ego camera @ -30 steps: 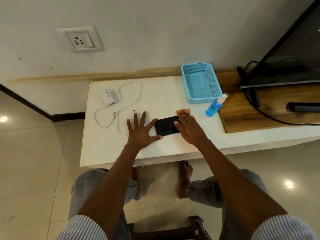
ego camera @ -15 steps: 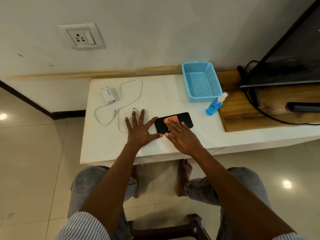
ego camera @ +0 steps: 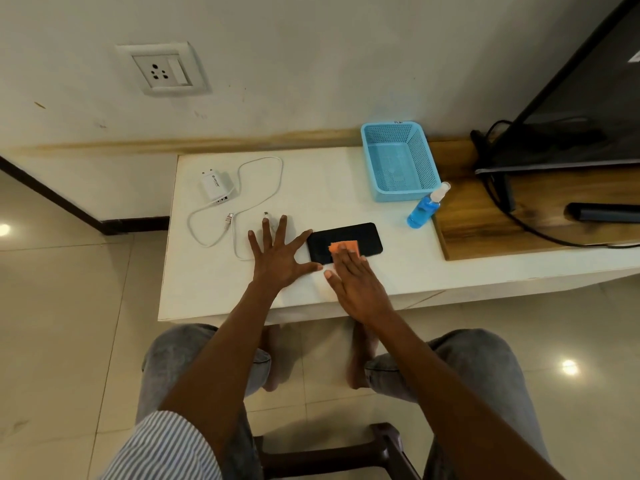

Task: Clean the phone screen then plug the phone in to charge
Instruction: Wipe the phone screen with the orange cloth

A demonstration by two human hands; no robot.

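Note:
A black phone (ego camera: 360, 237) lies flat, screen up, on the white table (ego camera: 329, 188). My right hand (ego camera: 356, 282) presses a small orange cloth (ego camera: 344, 246) flat onto the middle of the screen with its fingertips. My left hand (ego camera: 278, 254) rests spread on the table at the phone's left end, thumb and forefinger against its edge. A white charger (ego camera: 214, 187) with a white cable (ego camera: 242, 188) lies at the table's left part. A wall socket (ego camera: 161, 71) is above it.
A blue mesh basket (ego camera: 400, 161) stands at the table's back, with a blue spray bottle (ego camera: 426, 207) lying next to it. To the right are a wooden board (ego camera: 485, 220), a television (ego camera: 571, 109) with black cables, and a dark remote (ego camera: 602, 212).
My right hand slid the orange cloth from the phone's right end to its left end, then back toward the middle. My left hand stayed put.

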